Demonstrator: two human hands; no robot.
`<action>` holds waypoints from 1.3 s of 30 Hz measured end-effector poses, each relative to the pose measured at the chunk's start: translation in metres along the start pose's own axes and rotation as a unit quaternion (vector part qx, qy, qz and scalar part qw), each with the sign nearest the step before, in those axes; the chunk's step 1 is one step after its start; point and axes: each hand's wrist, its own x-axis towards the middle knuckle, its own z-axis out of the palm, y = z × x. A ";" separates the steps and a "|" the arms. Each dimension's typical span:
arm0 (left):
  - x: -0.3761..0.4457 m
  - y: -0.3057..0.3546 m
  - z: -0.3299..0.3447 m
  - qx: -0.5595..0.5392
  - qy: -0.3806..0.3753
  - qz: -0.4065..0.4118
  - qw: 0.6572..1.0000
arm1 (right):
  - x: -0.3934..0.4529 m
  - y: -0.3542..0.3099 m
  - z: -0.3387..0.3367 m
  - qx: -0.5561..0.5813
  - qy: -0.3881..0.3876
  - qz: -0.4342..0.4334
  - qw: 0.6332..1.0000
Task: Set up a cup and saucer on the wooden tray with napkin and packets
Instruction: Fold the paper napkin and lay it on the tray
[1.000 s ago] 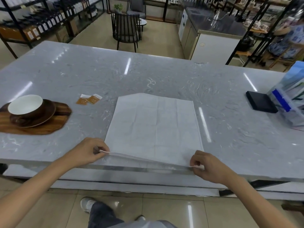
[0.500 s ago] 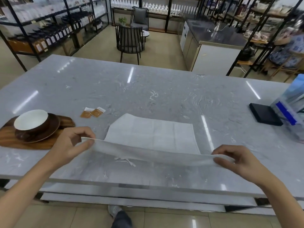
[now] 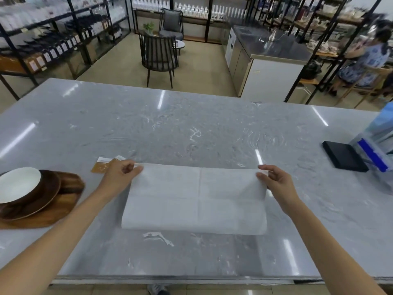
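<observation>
one head view, looking down and across the marble table

the single wide-angle camera sits above the near edge of the marble table (image 3: 202, 128), tilted forward and down. the tabletop fills the close middle of the frame; beyond its far edge the view reaches shelving and a chair (image 3: 158, 54). lines bend toward the frame's sides.

Left hand (image 3: 119, 173) and right hand (image 3: 276, 182) pinching, arms outstretched.
</observation>
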 end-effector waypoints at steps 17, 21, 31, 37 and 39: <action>0.079 -0.054 0.014 0.194 -0.203 0.038 0.959 | 0.066 0.051 0.025 -0.390 -0.057 -0.026 0.919; 0.101 -0.043 0.016 0.199 -0.281 0.049 0.938 | 0.083 0.042 0.020 -0.432 -0.132 -0.035 0.891; 0.108 -0.015 -0.004 0.147 -0.322 0.055 0.934 | 0.094 0.015 0.001 -0.356 -0.195 -0.013 0.914; 0.092 0.009 -0.025 0.112 -0.283 0.035 0.952 | 0.091 -0.006 -0.006 -0.349 -0.279 0.022 0.894; 0.085 0.013 -0.029 0.120 -0.263 0.033 0.957 | 0.087 -0.012 -0.007 -0.315 -0.265 0.007 0.911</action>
